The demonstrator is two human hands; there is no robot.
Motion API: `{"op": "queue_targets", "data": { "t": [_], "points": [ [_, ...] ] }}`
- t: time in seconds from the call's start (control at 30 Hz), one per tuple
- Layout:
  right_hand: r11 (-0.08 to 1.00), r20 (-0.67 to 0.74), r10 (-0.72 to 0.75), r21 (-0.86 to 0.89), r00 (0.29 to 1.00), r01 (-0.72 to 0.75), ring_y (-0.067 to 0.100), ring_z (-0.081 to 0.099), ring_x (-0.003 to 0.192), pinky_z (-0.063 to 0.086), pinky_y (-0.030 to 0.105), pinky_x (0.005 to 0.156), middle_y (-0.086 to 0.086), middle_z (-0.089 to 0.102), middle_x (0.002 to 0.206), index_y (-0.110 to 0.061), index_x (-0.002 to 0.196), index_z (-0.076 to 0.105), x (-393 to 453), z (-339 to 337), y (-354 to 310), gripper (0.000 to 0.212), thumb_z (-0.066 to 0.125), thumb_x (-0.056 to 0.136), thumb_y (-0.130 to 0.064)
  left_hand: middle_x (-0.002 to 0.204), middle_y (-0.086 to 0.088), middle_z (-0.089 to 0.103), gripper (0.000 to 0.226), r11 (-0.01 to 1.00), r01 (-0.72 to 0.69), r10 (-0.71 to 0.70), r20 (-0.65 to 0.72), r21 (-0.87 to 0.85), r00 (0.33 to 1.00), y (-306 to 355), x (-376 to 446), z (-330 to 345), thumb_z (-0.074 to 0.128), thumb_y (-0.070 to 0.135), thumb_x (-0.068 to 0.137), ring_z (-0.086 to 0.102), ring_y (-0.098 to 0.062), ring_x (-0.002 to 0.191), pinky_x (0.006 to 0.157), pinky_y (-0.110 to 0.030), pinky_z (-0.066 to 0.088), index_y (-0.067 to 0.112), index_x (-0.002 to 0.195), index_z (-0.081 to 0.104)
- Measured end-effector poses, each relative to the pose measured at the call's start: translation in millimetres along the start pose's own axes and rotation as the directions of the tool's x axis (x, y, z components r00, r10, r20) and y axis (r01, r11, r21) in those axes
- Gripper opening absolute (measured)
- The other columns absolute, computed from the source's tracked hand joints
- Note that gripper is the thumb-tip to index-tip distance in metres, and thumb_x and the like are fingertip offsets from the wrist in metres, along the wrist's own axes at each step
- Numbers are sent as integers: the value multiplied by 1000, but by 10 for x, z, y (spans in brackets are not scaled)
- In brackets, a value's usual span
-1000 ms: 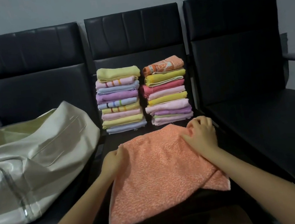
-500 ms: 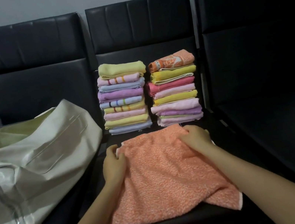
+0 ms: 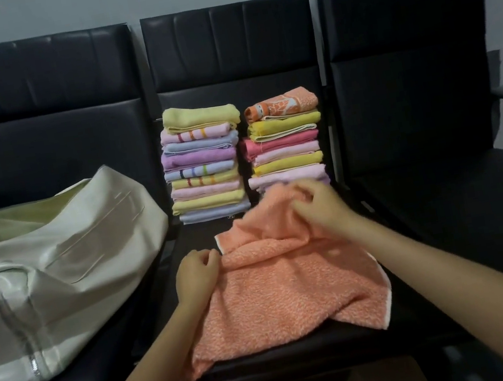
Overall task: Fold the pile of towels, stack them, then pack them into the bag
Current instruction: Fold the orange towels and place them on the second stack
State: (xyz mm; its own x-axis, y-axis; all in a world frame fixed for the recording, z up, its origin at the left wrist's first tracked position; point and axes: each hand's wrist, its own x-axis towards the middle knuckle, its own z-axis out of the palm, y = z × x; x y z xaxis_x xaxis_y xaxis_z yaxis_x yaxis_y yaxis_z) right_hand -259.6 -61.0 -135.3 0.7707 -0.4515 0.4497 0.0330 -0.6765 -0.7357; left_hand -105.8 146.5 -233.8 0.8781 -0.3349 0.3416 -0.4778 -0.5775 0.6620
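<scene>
In the head view, the orange towel [image 3: 280, 288], which had lain flat on the middle chair seat [image 3: 304, 352] half a second earlier, was seen gathered upward at its far right corner, so a first fold was judged to be starting. The right hand [image 3: 321, 205] had been raised and moved inward, its fingers curled and pinching the lifted corner just in front of the right stack of folded towels [image 3: 285, 141]. The left hand [image 3: 196, 274] was kept at the towel's left edge, fingers curled on the fabric. The left stack [image 3: 204, 165] stood beside it, and the cream bag [image 3: 48, 274] lay open on the left seat, unpacked.
</scene>
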Motion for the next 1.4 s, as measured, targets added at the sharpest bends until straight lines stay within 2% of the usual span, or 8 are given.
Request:
{"op": "queue_targets", "data": {
  "t": [0.17, 0.3, 0.47, 0.67, 0.77, 0.97, 1.2, 1.4],
  "points": [
    [920, 539, -24, -318, 842, 230, 9, 54, 95, 45, 29, 88, -8, 57, 100, -18, 84, 68, -700, 87, 411, 24, 62, 85, -41, 87, 4, 64, 38, 978, 125, -128, -7, -168, 992, -32, 70, -7, 45, 33, 97, 57, -11, 82, 72, -32, 40, 20, 77, 74],
    [979, 262, 193, 6, 946, -201, 21, 64, 75, 48, 36, 82, 3, 66, 68, -16, 57, 62, -634, 121, 446, 47, 55, 96, -41, 103, -5, 69, 41, 950, 255, -237, 119, -177, 964, -21, 301, -33, 42, 42, 98, 60, -20, 95, 80, -34, 42, 14, 93, 71],
    [753, 224, 618, 110, 754, -649, 22, 63, 101, 46, 33, 95, 6, 68, 107, -19, 106, 66, -203, 138, 382, 57, 49, 86, -69, 108, -15, 64, 66, 940, 333, -342, 216, 78, 915, 91, 594, -37, 36, 61, 95, 59, -33, 105, 80, -35, 39, 3, 92, 67],
    [792, 129, 610, -141, 782, -594, 24, 59, 109, 41, 26, 81, 4, 63, 116, -8, 120, 62, -148, 282, 595, 40, 57, 92, -37, 82, -5, 67, 44, 961, 173, -221, 225, 215, 949, 216, 541, 326, 41, 50, 96, 63, -26, 85, 76, -36, 45, 20, 70, 60],
    [851, 114, 524, -23, 844, -525, 21, 60, 97, 40, 26, 75, 2, 61, 96, -8, 111, 64, -285, 256, 596, 27, 52, 96, -27, 72, 4, 60, 37, 985, 142, -134, 78, -102, 988, 266, 441, 353, 42, 40, 99, 56, -17, 73, 67, -33, 43, 21, 73, 62],
    [718, -99, 552, 562, 828, -411, 16, 60, 67, 46, 26, 65, 2, 65, 73, -16, 79, 69, -163, -48, 586, 22, 55, 85, 0, 81, 2, 59, 19, 503, 249, -505, -47, -828, 862, 67, 547, 66, 49, 19, 86, 49, -11, 75, 56, -22, 41, 9, 85, 65],
    [846, -44, 435, 361, 899, -392, 5, 57, 59, 45, 21, 56, -4, 59, 67, -8, 73, 64, -329, 261, 735, 16, 61, 87, -15, 94, 1, 70, 17, 678, 224, -327, -15, -700, 945, 3, 480, 129, 40, 10, 93, 46, -8, 44, 37, -21, 37, 24, 93, 50],
    [803, 136, 340, 473, 930, -363, 9, 53, 64, 43, 18, 59, 4, 54, 70, -3, 82, 62, -344, 197, 729, 23, 59, 95, -22, 86, 4, 65, 26, 972, 189, -188, 26, -138, 982, 88, 413, 179, 53, 50, 90, 61, -18, 83, 69, -32, 43, 26, 86, 61]
  ]
}}
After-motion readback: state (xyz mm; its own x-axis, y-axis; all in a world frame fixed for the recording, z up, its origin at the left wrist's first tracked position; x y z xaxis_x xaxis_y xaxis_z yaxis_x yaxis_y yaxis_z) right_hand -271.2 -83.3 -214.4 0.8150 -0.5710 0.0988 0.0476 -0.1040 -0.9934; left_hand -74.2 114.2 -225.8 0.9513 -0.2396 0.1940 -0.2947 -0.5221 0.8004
